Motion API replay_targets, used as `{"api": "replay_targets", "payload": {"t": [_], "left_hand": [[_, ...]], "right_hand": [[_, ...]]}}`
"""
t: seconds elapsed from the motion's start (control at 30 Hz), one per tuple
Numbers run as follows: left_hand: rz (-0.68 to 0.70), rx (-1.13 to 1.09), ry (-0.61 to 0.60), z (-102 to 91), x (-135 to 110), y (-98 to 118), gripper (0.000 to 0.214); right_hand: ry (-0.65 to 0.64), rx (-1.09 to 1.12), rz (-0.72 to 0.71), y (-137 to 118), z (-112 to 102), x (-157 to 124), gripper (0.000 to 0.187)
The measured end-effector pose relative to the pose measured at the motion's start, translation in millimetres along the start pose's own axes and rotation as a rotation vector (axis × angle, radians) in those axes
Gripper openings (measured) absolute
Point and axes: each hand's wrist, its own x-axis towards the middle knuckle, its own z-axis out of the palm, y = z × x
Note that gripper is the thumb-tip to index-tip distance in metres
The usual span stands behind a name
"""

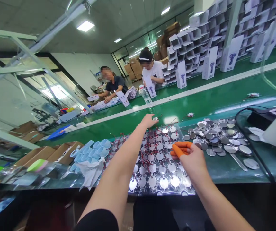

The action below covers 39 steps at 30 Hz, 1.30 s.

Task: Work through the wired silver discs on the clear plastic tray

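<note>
Right hand (185, 158) curled closed, orange cots on the fingers (179, 149), just above a spread of lit, red-wired LED boards (152, 166) on the worktop (224, 173). Left hand (148, 121) half open at the far edge of the boards, fingertips just beside a small loose board (155, 118). To the right, a heap of metal discs (215, 136); to the left, blue cups (91, 152) and cardboard boxes (48, 155). Beyond, a green conveyor (200, 93) (two stray boards on it), then two co-workers (113, 84) (151, 67) handling white cards, with stacked white cartons (230, 57) farther right.
</note>
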Motion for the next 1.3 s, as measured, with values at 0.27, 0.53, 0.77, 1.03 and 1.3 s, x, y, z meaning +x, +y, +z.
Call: {"api": "replay_targets", "payload": {"t": [0.27,0.53,0.77,1.03,1.3], "left_hand": [[0.059,0.010,0.280,-50.6,-212,-32,0.038],[-0.703,0.181,0.521,-69.8,-402,-173,0.042],[-0.805,0.190,0.489,-53.1,-390,-206,0.027],[-0.811,0.222,0.384,-68.3,-394,-195,0.031],[-0.605,0.701,0.287,-75.7,-387,-141,0.048]], "right_hand": [[0.021,-0.033,0.013,-1,-2,-5,0.045],[0.000,-0.078,0.031,-2,-1,-14,0.030],[-0.015,-0.104,0.025,1,-3,-10,0.029],[-0.013,-0.034,-0.053,0,-3,-7,0.042],[0.042,0.052,-0.117,-19,-13,-2,0.037]]}}
